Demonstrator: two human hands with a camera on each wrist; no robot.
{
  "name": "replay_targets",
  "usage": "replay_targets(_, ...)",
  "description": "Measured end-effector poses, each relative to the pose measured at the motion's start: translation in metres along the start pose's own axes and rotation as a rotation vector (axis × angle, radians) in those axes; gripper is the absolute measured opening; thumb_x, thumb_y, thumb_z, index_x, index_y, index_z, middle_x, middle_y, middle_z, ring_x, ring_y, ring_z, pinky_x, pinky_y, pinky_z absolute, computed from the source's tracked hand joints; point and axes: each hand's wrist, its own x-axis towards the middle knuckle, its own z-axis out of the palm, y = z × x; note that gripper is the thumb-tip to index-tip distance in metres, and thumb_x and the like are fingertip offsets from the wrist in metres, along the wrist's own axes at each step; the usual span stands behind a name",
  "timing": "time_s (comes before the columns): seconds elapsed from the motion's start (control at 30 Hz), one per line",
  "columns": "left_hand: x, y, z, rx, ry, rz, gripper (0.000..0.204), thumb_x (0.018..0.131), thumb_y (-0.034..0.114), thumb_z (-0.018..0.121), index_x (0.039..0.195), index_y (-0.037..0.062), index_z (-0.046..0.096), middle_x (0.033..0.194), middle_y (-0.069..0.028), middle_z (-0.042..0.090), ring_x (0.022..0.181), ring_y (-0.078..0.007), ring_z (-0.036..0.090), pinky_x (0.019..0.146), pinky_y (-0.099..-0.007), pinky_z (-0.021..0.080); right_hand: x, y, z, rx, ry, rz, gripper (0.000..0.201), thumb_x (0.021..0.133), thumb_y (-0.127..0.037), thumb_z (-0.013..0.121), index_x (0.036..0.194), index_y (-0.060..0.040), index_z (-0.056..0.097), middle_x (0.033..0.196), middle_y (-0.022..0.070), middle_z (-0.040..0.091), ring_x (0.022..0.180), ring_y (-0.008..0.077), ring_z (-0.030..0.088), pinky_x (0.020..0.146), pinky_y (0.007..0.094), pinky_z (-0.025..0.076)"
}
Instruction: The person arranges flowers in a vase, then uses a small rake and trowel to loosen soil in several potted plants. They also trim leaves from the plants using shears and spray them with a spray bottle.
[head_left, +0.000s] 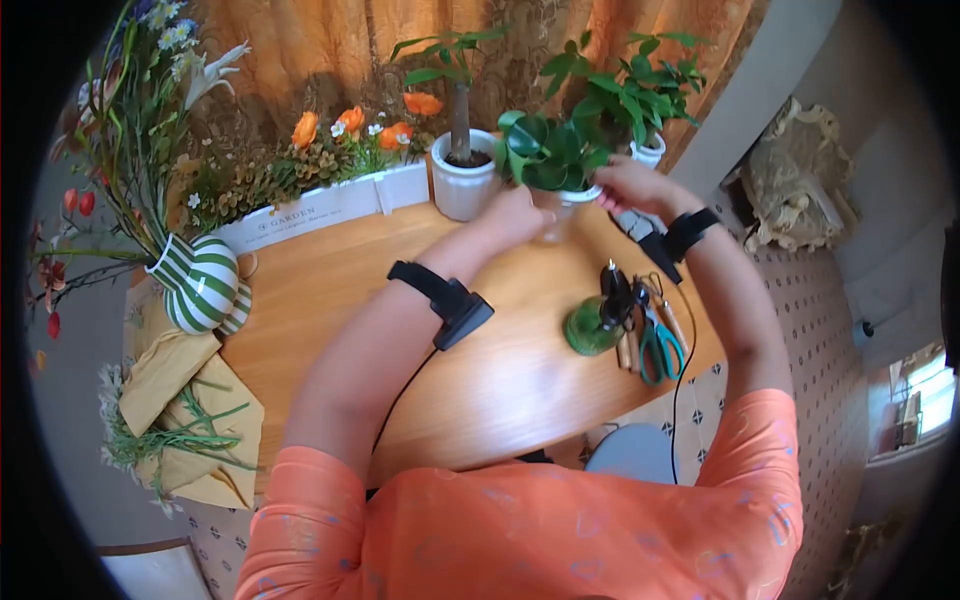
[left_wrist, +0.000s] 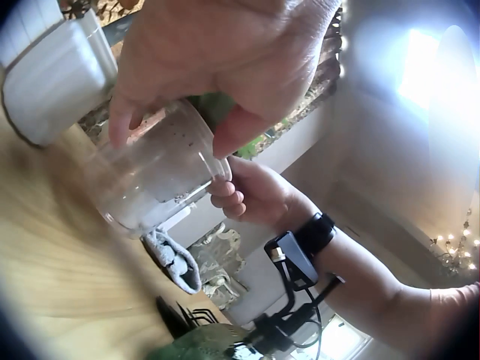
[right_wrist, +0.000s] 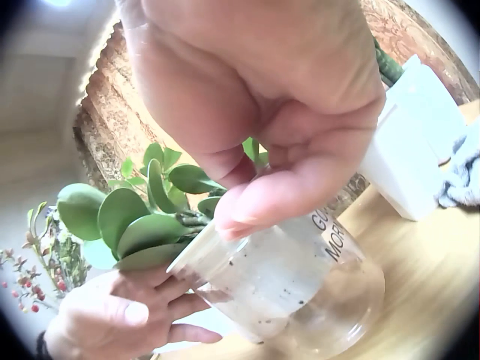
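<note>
A clear plastic pot (right_wrist: pixel 300 289) with dark printed letters holds a leafy green plant (head_left: pixel 552 150), and dirt specks cling to its wall. My left hand (head_left: pixel 515 212) grips the pot at its near left side, thumb and fingers spread around the wall in the left wrist view. At the opposite side, my right hand (head_left: pixel 640 190) pinches the rim between thumb and fingers. The right wrist view shows my right thumb (right_wrist: pixel 262 202) right over the rim, with the left hand (right_wrist: pixel 127 311) below the leaves. The pot stands close over the wooden table (head_left: pixel 400 330).
A white pot with a small tree (head_left: pixel 465 185) stands just left. Behind runs a white planter box (head_left: pixel 320 215) of flowers. A green bottle (head_left: pixel 592 325), teal scissors (head_left: pixel 660 345) and a grey cloth (left_wrist: pixel 172 259) lie to the right. A striped vase (head_left: pixel 205 285) stands at far left.
</note>
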Motion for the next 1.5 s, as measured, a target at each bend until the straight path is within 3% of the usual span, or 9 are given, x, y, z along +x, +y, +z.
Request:
replay_targets(0.13, 0.010, 0.008, 0.009, -0.035, 0.167, -0.207, 0.062, 0.072, 0.018, 0.066, 0.125, -0.0042, 0.040, 0.117, -0.0232, 0.056, 0.112, -0.0333, 0.054, 0.096, -0.0367, 0.041, 0.039, 0.023, 0.000, 0.067, -0.055, 0.036, 0.020, 0.086, -0.020, 0.049, 0.076, -0.0041, 0.056, 0.063, 0.0022, 0.057, 0.053, 0.0101, 0.054, 0.045, 0.0230, 0.043)
replay_targets(0.2, 0.016, 0.002, 0.008, -0.061, 0.070, -0.233, 0.064, 0.071, 0.018, 0.067, 0.125, -0.0046, 0.040, 0.119, -0.0253, 0.054, 0.114, -0.0357, 0.052, 0.095, -0.0381, 0.041, 0.051, 0.027, -0.003, 0.065, -0.056, 0.052, 0.019, 0.087, -0.021, 0.049, 0.078, -0.0050, 0.056, 0.064, 0.0019, 0.057, 0.051, 0.0095, 0.053, 0.045, 0.0225, 0.043)
replay_targets(0.4, 0.027, -0.034, 0.032, 0.150, 0.311, 0.007, 0.083, 0.072, 0.019, 0.067, 0.138, -0.0065, 0.024, 0.140, -0.0302, 0.030, 0.131, -0.0386, 0.031, 0.107, -0.0366, 0.029, 0.076, 0.030, -0.002, 0.268, -0.014, 0.027, 0.018, 0.087, -0.021, 0.051, 0.090, -0.0045, 0.054, 0.067, 0.0020, 0.060, 0.053, 0.0087, 0.055, 0.048, 0.0210, 0.045)
replay_targets(0.5, 0.018, -0.029, 0.031, 0.228, 0.243, 0.036, 0.088, 0.073, 0.019, 0.067, 0.141, -0.0052, 0.017, 0.142, -0.0300, 0.026, 0.133, -0.0386, 0.027, 0.109, -0.0359, 0.026, 0.060, 0.026, 0.004, 0.297, -0.004, -0.072, 0.020, 0.088, -0.023, 0.054, 0.091, -0.0038, 0.056, 0.073, 0.0044, 0.064, 0.057, 0.0108, 0.060, 0.053, 0.0230, 0.050)
replay_targets(0.6, 0.009, -0.035, 0.030, 0.232, 0.230, 0.039, 0.085, 0.075, 0.020, 0.067, 0.141, -0.0048, 0.019, 0.141, -0.0302, 0.027, 0.133, -0.0384, 0.027, 0.109, -0.0363, 0.026, 0.030, 0.027, -0.013, 0.053, 0.034, 0.038, 0.020, 0.086, -0.023, 0.056, 0.086, -0.0030, 0.060, 0.071, 0.0038, 0.064, 0.057, 0.0114, 0.060, 0.052, 0.0241, 0.050)
replay_targets(0.8, 0.000, -0.038, 0.039, 0.086, 0.185, 0.008, 0.083, 0.076, 0.021, 0.067, 0.140, -0.0047, 0.021, 0.139, -0.0291, 0.032, 0.132, -0.0372, 0.031, 0.108, -0.0366, 0.027, 0.037, 0.054, -0.056, 0.178, 0.574, 0.121, 0.022, 0.088, -0.023, 0.047, 0.087, -0.0042, 0.059, 0.066, 0.0047, 0.060, 0.053, 0.0150, 0.057, 0.048, 0.0288, 0.048)
replay_targets(0.97, -0.022, -0.022, 0.039, -0.011, 0.165, 0.022, 0.080, 0.078, 0.019, 0.066, 0.141, -0.0026, 0.022, 0.138, -0.0264, 0.035, 0.129, -0.0347, 0.037, 0.105, -0.0362, 0.031, 0.063, 0.059, -0.053, 0.272, 0.387, 0.196, 0.025, 0.092, -0.024, 0.045, 0.091, -0.0037, 0.057, 0.070, 0.0034, 0.062, 0.060, 0.0136, 0.058, 0.055, 0.0283, 0.049)
replay_targets(1.2, -0.053, -0.021, 0.026, -0.081, 0.177, -0.011, 0.077, 0.080, 0.016, 0.065, 0.141, -0.0006, 0.022, 0.138, -0.0225, 0.037, 0.128, -0.0306, 0.040, 0.101, -0.0375, 0.036, 0.073, 0.069, -0.050, 0.480, 0.468, 0.140, 0.024, 0.094, -0.025, 0.042, 0.094, -0.0048, 0.055, 0.075, 0.0061, 0.062, 0.062, 0.0149, 0.058, 0.058, 0.0287, 0.049)
replay_targets(1.5, -0.072, 0.014, 0.039, -0.134, 0.084, 0.047, 0.076, 0.081, 0.015, 0.065, 0.142, 0.0016, 0.022, 0.139, -0.0204, 0.037, 0.128, -0.0284, 0.039, 0.100, -0.0383, 0.037, -0.023, 0.026, -0.060, 0.447, 0.506, 0.008, 0.017, 0.088, -0.020, 0.049, 0.086, -0.0041, 0.054, 0.073, 0.0071, 0.061, 0.059, 0.0142, 0.056, 0.054, 0.0264, 0.047)
